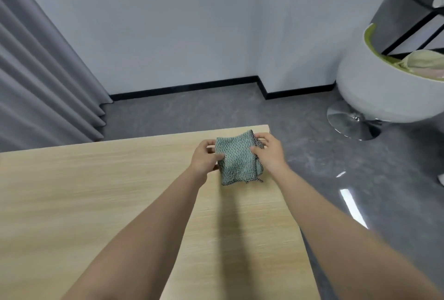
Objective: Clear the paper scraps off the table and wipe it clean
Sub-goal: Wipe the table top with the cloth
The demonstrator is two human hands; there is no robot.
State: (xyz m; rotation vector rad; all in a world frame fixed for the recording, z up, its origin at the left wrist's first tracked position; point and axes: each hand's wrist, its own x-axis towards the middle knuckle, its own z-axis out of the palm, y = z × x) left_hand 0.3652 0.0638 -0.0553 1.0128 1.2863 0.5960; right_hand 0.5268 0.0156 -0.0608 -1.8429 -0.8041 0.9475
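Both hands hold a folded green cloth [236, 159] with a dark checked trim, near the far right corner of the pale wood worktop [96, 191]. The left hand [207, 156] pinches the cloth's left edge with thumb on top and fingers curled behind, and the right hand [268, 153] grips the right edge the same way near the trimmed corner. Whether the cloth's lower edge touches the worktop or hangs just above it cannot be told. No paper scraps show on the visible part of the worktop, so the step in hand looks like readying the cloth for wiping. To do it well, the fold should be kept flat and thick enough to form a firm pad, loose trim tucked under, then pressed down flat and drawn in overlapping strokes from the far edge toward the near edge.
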